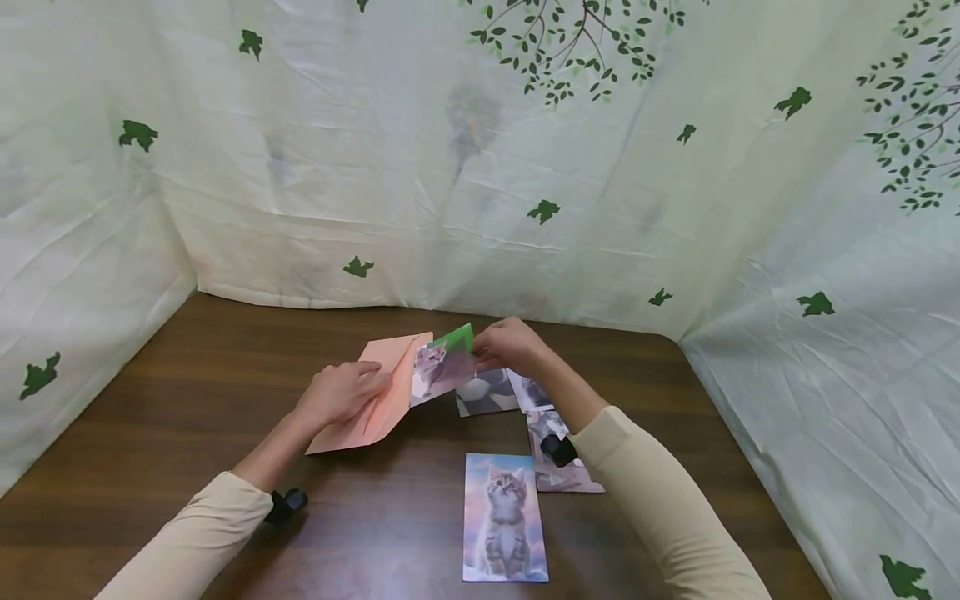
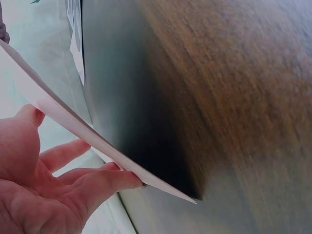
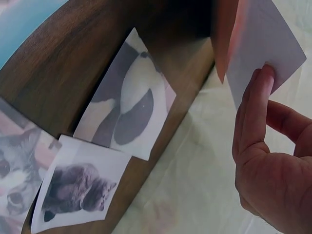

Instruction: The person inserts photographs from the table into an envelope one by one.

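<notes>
A peach envelope [image 1: 388, 367] is tilted up off the dark table, held by my left hand [image 1: 347, 393]. In the left wrist view, the thumb and fingers of that hand [image 2: 73, 183] meet the pale envelope's side and edge [image 2: 92, 136]. Out of the envelope's right end sticks a picture card [image 1: 447, 371] showing a light cat with green at the top. My right hand [image 1: 510, 344] pinches its outer corner. From the right wrist, the card's plain pale back [image 3: 265, 44] faces me, with fingertips on it; its inner end is hidden in the envelope.
A kitten card with a pink and blue background [image 1: 505, 518] lies near the front. Other cat cards, including one with a grey-and-white picture [image 1: 486, 393] and one with a dark cat [image 3: 80, 187], lie under my right forearm. White cloth [image 1: 337, 150] hangs behind the table [image 1: 150, 400].
</notes>
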A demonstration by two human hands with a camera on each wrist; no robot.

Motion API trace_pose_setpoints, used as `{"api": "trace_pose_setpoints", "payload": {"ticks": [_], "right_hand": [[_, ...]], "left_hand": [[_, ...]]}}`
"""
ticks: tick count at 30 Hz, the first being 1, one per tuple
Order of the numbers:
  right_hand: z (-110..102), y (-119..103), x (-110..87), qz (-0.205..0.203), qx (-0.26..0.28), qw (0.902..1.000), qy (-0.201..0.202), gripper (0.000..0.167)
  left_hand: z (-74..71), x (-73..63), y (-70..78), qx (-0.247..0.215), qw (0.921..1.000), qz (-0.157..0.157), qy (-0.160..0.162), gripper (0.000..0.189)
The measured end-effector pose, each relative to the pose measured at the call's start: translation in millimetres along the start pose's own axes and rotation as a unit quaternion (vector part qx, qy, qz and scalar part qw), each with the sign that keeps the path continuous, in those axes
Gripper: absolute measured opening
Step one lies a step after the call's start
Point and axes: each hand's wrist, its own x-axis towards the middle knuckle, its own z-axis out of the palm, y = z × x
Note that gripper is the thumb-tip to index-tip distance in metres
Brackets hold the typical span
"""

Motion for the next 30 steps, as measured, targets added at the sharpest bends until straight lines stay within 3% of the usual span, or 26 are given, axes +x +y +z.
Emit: {"api": "trace_pose_setpoints", "payload": {"ticks": [18,30], "right_hand": [[32,5,13.6,0.013,0.004,0.9998,0.017,0.022],[52,7,17.2,-0.001,0.015,0.9998,0.011,0.025]], "left_hand": [[-3.4,-2.1,0.8,0.0,0.9999,0.011,-0.007,0.051],[-3.5,-3.1,0.4,-0.003,0.9999,0.009,0.01,0.051]]}}
